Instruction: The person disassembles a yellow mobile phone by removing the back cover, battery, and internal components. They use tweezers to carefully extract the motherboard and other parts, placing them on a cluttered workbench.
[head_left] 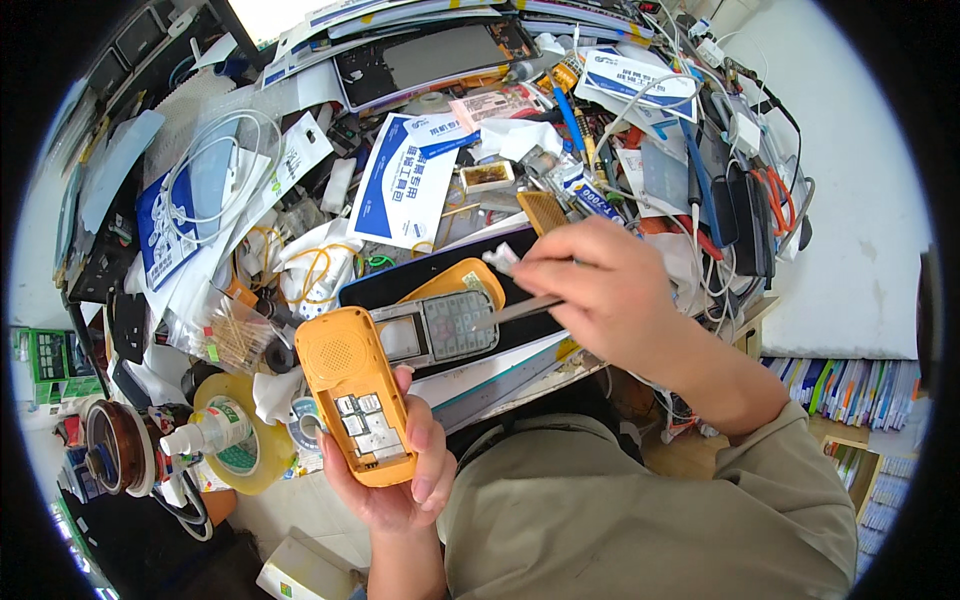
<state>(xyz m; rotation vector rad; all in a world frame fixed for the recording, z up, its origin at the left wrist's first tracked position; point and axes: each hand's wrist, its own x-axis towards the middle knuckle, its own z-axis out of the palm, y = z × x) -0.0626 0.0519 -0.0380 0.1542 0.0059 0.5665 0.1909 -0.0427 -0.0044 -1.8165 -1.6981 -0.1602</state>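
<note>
A desk [757, 318] heaped with clutter spreads beneath two bare hands. On the far side a dark screen [435, 68] rests on the pile; nearer, a black panel [385, 286] lies flat, apparently serving as a level spot amid the heap.

The right hand [610, 285], fingers drawn together, reaches in above the panel. The left hand [400, 480] closes around an orange shell [335, 355] near the desk's front edge, thumb on one side and fingers on the other, seemingly to steady it while leaving its open bay in plain view. A grey keypad unit [462, 325] lies on the panel, partly over an orange cover [475, 272], perhaps laid there to stay within easy reach.

The right hand grips a slim metal tool [530, 307], its tip angled over the keypad; whether the two touch, one cannot tell. Its fingertips also pinch a white scrap [499, 258], held out to the side, likely clear of the tool.

The count: one shell in hand, one keypad unit and one orange cover on the panel, one tool, one scrap. Around them are at least three blue-and-white packets [400, 180], one yellow tape roll [270, 468], and bagged swabs [235, 335] too tightly bunched to number.
</note>
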